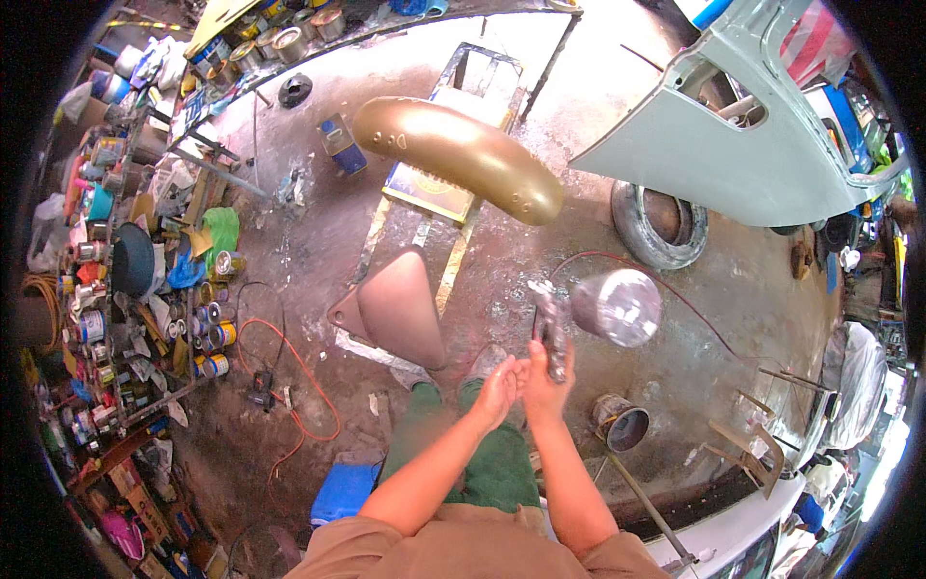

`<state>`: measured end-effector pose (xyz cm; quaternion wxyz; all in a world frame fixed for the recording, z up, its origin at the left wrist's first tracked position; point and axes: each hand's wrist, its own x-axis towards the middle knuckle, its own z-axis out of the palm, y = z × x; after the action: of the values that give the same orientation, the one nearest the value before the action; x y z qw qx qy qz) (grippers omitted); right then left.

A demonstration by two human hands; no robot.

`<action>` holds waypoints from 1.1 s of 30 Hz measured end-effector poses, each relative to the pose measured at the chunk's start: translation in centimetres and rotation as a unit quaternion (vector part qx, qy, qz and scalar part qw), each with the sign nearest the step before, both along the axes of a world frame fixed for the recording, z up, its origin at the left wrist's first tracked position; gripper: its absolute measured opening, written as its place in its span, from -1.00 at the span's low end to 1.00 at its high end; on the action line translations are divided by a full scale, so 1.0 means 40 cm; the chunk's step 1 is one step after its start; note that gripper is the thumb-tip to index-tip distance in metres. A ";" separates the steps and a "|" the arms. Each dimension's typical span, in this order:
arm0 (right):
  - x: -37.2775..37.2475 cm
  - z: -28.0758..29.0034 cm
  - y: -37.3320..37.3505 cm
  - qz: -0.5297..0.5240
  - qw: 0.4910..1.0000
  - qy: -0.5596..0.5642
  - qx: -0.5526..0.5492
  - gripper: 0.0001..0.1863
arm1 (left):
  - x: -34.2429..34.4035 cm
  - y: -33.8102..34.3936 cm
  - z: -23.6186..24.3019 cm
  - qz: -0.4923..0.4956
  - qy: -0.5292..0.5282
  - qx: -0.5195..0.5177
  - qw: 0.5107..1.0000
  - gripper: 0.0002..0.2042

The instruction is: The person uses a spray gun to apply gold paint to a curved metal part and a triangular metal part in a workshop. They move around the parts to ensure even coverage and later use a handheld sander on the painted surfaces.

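My right hand grips a paint-smeared metal spray gun, with a round silvery cup at its right, slightly blurred. My left hand is closed just left of the right one, near the gun's lower end; what it holds, if anything, is hidden. A brownish triangular panel is in front of me on the left, on a support. Beyond it, a long curved gold-painted fender rests over a stand with a yellow-edged board. A thin dark red hose runs behind the gun.
Crowded shelves of cans line the left. A pale vehicle body panel juts in at upper right above a tire. An open can stands right of my legs. An orange cord and blue container lie left.
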<state>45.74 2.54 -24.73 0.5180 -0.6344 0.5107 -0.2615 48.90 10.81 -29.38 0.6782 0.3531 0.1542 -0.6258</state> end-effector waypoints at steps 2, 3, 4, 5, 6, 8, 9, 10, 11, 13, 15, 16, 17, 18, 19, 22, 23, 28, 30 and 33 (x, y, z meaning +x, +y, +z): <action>-0.047 0.025 -0.009 -0.086 0.994 -0.031 0.059 -0.78 | -0.047 0.009 -0.025 -0.083 0.040 -0.036 0.995 -0.33; -0.053 0.051 -0.015 -0.120 0.989 -0.050 0.066 -0.79 | -0.062 0.002 -0.015 -0.107 0.045 -0.050 0.992 -0.33; -0.052 0.074 -0.026 -0.110 0.990 -0.043 0.070 -0.79 | -0.076 -0.006 -0.005 -0.128 0.050 -0.065 0.988 -0.32; -0.045 0.097 -0.039 -0.098 0.992 -0.036 0.075 -0.79 | -0.088 -0.016 0.004 -0.117 0.058 -0.063 0.989 -0.32; -0.038 0.103 -0.051 -0.091 0.992 -0.029 0.082 -0.78 | -0.082 -0.018 0.005 -0.111 0.067 -0.056 0.990 -0.36; 0.000 0.098 -0.076 -0.056 0.995 -0.026 0.075 -0.76 | -0.058 -0.023 0.002 -0.094 0.086 -0.043 0.991 -0.43; 0.039 0.117 -0.083 -0.042 0.995 -0.034 0.088 -0.76 | -0.040 -0.021 0.007 -0.077 0.068 -0.041 0.994 -0.44; 0.079 0.141 -0.088 -0.030 0.994 -0.041 0.100 -0.76 | -0.015 -0.016 0.018 -0.062 0.052 -0.039 0.996 -0.45; 0.124 0.178 -0.090 -0.005 0.992 -0.045 0.119 -0.76 | 0.009 -0.010 0.030 -0.044 0.035 -0.036 0.998 -0.45; 0.213 0.262 -0.094 0.041 0.986 -0.054 0.154 -0.75 | 0.051 -0.001 0.045 -0.028 0.002 -0.052 0.998 -0.46; 0.267 0.308 -0.099 0.099 0.979 -0.062 0.166 -0.75 | 0.078 0.003 0.031 -0.021 -0.023 -0.054 0.998 -0.47; 0.285 0.328 -0.106 0.125 0.975 -0.064 0.171 -0.75 | 0.087 -0.004 0.045 -0.014 -0.026 -0.050 0.998 -0.43; 0.298 0.348 -0.116 0.130 0.973 -0.065 0.180 -0.74 | 0.092 -0.010 0.060 -0.008 -0.029 -0.047 0.998 -0.38; 0.301 0.354 -0.127 0.128 0.975 -0.065 0.170 -0.74 | 0.094 -0.013 0.071 -0.002 -0.032 -0.044 0.999 -0.32; 0.297 0.358 -0.144 0.124 0.977 -0.065 0.161 -0.73 | 0.091 -0.013 0.073 -0.017 -0.029 -0.056 0.998 -0.32; 0.243 0.350 -0.211 0.099 0.985 -0.043 0.135 -0.72 | 0.071 0.000 0.090 -0.072 -0.029 -0.070 0.994 -0.34; 0.212 0.338 -0.238 0.087 0.987 -0.030 0.131 -0.71 | 0.057 0.017 0.106 -0.094 -0.036 -0.058 0.993 -0.36; 0.033 0.314 -0.362 0.020 0.985 0.079 0.152 -0.64 | -0.020 0.225 0.106 -0.198 -0.124 0.021 0.972 -0.35; -0.019 0.306 -0.391 -0.023 0.986 0.061 0.154 -0.61 | -0.039 0.370 0.078 -0.270 -0.257 0.069 0.925 -0.39; -0.029 0.309 -0.429 -0.032 0.984 0.062 0.161 -0.59 | -0.086 0.603 0.027 -0.348 -0.325 0.209 0.854 -0.38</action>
<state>44.57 -14.61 -12.36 0.5718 -0.5414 0.5973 -0.1521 45.46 34.93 -28.29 0.3381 0.7004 -0.0809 -0.6233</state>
